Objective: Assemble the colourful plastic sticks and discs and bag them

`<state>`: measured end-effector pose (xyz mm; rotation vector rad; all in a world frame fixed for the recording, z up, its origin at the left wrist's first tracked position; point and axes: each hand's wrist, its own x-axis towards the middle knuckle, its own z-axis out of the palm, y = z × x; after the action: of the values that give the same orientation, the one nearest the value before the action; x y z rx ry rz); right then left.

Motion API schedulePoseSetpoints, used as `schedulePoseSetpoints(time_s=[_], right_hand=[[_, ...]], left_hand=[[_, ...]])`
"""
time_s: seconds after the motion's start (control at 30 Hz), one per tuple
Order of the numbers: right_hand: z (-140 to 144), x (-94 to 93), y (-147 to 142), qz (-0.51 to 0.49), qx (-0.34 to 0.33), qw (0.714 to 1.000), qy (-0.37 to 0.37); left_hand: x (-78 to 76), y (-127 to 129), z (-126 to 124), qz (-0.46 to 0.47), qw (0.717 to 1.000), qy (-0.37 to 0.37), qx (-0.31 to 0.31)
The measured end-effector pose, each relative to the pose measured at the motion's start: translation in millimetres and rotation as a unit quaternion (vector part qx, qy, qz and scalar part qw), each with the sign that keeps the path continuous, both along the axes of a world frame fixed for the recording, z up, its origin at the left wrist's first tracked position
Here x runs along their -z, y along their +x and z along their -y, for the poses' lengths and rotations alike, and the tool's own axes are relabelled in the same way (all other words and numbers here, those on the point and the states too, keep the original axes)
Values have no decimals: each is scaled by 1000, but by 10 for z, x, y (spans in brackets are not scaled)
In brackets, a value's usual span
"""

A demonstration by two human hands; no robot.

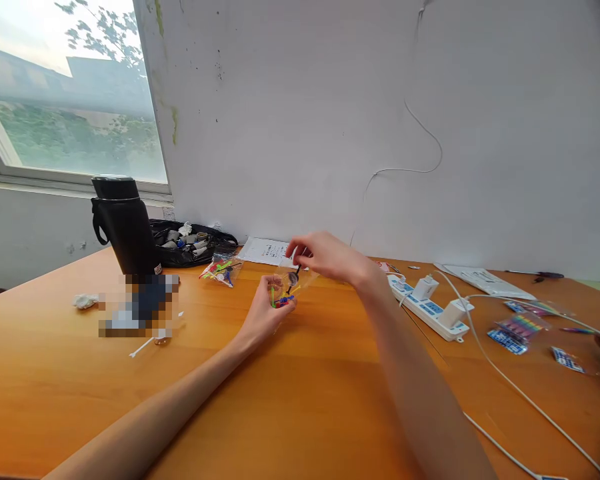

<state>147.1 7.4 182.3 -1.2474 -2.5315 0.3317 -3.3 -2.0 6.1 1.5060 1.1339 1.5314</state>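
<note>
Your left hand pinches the lower end of a small clear bag of coloured picks, held just above the orange counter near its middle. Your right hand has its grip pressed together on the bag's top edge, with a white power strip lying to the right and a black flask to the left.

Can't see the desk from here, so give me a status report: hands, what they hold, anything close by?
Left hand grips clear bag of colored picks. Right hand pinches bag's top. Second bag behind; power strip to the right.
</note>
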Motion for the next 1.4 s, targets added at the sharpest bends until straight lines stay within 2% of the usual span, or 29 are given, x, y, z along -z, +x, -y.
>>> schedulePoseSetpoints(time_s=[0.1, 0.2, 0.43, 0.6, 0.77, 0.97, 1.1, 1.23, 1.4], right_hand=[[-38, 90, -125, 8, -43, 999, -11], [-76, 129, -144, 10, -42, 999, -24], [-50, 55, -59, -40, -36, 998, -27], [-67, 89, -58, 43, -30, 996, -77], [-1, 33, -48, 23, -9, 998, -59], [6, 55, -82, 15, -97, 993, -62], [19, 20, -48, -2, -73, 997, -23], [58, -47, 22, -3, -61, 998, -24], [66, -63, 70, -11, -60, 998, -19]], left_hand=[[-3, -9, -4, -27, 1000, -5, 0], [8, -17, -11, -32, 999, -14, 4], [-1, -19, 1, -41, 999, -13, 4], [31, -22, -23, -7, 1000, -17, 22], [49, -22, -38, 6, 999, -28, 16], [-10, -23, -9, 8, 1000, -16, 18], [27, -26, -30, 22, 999, -18, 29], [81, -22, -51, 35, 998, -25, 53], [43, -31, -20, 27, 997, -27, 72]])
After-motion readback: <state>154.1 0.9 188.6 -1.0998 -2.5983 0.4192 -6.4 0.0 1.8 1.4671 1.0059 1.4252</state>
